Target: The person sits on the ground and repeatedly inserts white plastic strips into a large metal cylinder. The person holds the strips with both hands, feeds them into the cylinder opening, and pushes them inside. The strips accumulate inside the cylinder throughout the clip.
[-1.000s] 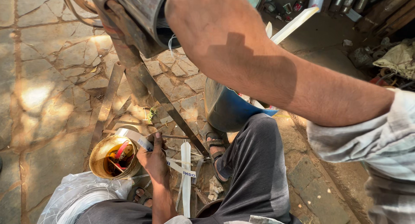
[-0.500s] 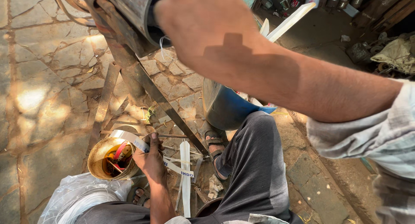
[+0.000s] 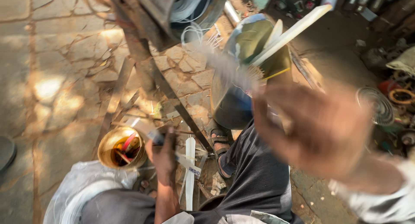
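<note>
the left hand (image 3: 164,157), at seven o'clock, is closed around a white strip (image 3: 190,172), just beside a brass bowl (image 3: 122,148) on the stone paving (image 3: 52,90). the right hand (image 3: 320,129), at three o'clock, is blurred; its grip cannot be told.

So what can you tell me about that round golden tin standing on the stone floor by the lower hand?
The round golden metal tin stands upright and open on the cracked stone paving, lit by sun so its rim shines. Inside lie a few small tools or sticks, one of them red, the rest too dark to tell. A white plastic sack lies against its near side. The left hand hovers just right of it, gripping a flat white strip; whether the hand touches the rim cannot be told.
</note>
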Demonstrator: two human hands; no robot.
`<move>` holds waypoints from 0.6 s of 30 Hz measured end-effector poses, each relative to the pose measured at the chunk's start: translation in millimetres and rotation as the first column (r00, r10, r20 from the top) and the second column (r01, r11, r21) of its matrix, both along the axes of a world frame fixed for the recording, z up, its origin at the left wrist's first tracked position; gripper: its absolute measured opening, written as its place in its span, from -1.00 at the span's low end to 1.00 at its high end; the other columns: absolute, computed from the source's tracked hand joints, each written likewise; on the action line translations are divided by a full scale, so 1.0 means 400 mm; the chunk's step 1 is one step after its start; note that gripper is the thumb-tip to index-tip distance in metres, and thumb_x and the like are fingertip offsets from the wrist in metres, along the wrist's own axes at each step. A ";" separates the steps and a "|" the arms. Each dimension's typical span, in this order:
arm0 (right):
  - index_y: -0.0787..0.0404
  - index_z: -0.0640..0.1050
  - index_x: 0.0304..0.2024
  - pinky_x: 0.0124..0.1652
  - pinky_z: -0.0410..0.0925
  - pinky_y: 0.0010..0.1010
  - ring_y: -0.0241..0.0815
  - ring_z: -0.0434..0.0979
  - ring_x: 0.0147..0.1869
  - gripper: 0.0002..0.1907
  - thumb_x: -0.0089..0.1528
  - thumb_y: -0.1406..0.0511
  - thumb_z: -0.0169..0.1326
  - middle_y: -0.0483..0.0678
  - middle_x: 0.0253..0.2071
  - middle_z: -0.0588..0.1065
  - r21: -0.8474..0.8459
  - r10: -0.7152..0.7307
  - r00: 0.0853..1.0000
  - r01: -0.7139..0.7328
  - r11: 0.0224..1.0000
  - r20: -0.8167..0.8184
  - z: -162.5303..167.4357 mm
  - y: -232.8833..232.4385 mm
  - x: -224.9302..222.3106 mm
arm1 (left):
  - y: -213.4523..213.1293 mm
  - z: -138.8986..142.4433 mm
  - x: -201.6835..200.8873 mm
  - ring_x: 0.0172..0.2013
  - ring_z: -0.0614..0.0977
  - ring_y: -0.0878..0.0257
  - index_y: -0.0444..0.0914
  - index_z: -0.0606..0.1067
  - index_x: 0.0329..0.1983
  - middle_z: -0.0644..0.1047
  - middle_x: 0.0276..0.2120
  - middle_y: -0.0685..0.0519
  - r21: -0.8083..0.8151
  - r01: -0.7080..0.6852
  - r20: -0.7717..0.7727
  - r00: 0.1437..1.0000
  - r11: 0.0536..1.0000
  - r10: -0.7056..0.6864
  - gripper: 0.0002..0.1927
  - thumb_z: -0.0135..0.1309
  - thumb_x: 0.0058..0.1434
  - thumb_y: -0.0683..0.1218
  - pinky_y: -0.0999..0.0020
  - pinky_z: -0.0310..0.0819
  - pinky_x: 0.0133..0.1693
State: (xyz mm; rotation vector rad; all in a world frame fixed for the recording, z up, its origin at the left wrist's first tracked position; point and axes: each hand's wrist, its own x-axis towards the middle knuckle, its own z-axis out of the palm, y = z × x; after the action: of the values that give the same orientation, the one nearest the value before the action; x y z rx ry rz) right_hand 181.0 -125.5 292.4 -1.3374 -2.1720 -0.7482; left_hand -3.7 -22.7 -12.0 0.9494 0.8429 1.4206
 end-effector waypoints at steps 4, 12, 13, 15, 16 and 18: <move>0.21 0.64 -0.13 -0.30 0.50 -0.35 -0.14 0.67 -0.21 -0.70 0.08 0.39 0.37 -0.02 -0.15 0.61 -0.130 0.148 0.929 -0.202 0.971 -0.338 -0.202 -0.055 -0.014 | -0.069 0.119 -0.019 -0.66 0.36 0.48 -0.27 0.58 -0.03 0.67 -0.36 0.02 0.067 0.245 0.261 0.931 0.967 -0.254 -0.70 0.19 0.20 -0.07 0.57 0.13 -0.63; 0.23 0.63 -0.14 -0.27 0.53 -0.37 -0.13 0.67 -0.20 -0.71 0.08 0.39 0.36 -0.01 -0.16 0.60 -0.160 0.194 0.877 -0.289 0.944 -0.439 -0.301 -0.051 0.052 | -0.046 0.244 -0.020 -0.60 0.38 0.46 -0.41 0.64 -0.06 0.55 -0.46 0.11 0.075 0.179 -0.044 0.983 0.981 -0.177 -0.71 0.30 0.19 -0.17 0.53 0.13 -0.57; 0.24 0.63 -0.14 -0.28 0.53 -0.38 -0.14 0.67 -0.21 -0.70 0.08 0.38 0.37 0.00 -0.15 0.60 -0.173 0.192 0.876 -0.293 0.940 -0.442 -0.302 -0.049 0.057 | -0.046 0.247 -0.016 -0.61 0.36 0.46 -0.41 0.65 -0.06 0.51 -0.53 0.11 0.069 0.179 -0.067 0.982 0.981 -0.175 -0.72 0.32 0.19 -0.18 0.53 0.10 -0.57; 0.23 0.63 -0.16 -0.26 0.53 -0.38 -0.15 0.68 -0.18 -0.72 0.08 0.37 0.37 -0.03 -0.16 0.60 -0.167 0.188 0.874 -0.288 0.943 -0.448 -0.307 -0.046 0.063 | -0.045 0.247 -0.009 -0.61 0.36 0.46 -0.40 0.64 -0.08 0.53 -0.52 0.13 0.098 0.184 -0.029 0.983 0.978 -0.182 -0.72 0.31 0.17 -0.17 0.54 0.11 -0.58; 0.22 0.63 -0.16 -0.25 0.54 -0.39 -0.16 0.68 -0.16 -0.72 0.09 0.36 0.38 -0.04 -0.16 0.60 -0.164 0.184 0.873 -0.284 0.945 -0.451 -0.312 -0.045 0.065 | -0.043 0.245 -0.006 -0.61 0.36 0.47 -0.40 0.63 -0.09 0.54 -0.51 0.14 0.111 0.187 -0.010 0.982 0.976 -0.188 -0.72 0.31 0.16 -0.17 0.54 0.11 -0.58; 0.22 0.64 -0.17 -0.25 0.54 -0.40 -0.16 0.69 -0.16 -0.73 0.09 0.34 0.38 -0.04 -0.16 0.60 -0.183 0.162 0.872 -0.272 0.945 -0.463 -0.320 -0.041 0.063 | -0.033 0.239 -0.007 -0.63 0.34 0.48 -0.38 0.64 -0.11 0.54 -0.52 0.14 0.075 0.227 -0.062 0.973 0.971 -0.222 -0.74 0.29 0.16 -0.17 0.55 0.08 -0.59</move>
State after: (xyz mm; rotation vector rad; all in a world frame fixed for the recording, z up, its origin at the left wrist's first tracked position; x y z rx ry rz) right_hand 206.3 -142.0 164.5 -1.2004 -2.0307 -0.0707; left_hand -6.4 -35.8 83.7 1.1127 0.6957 1.2464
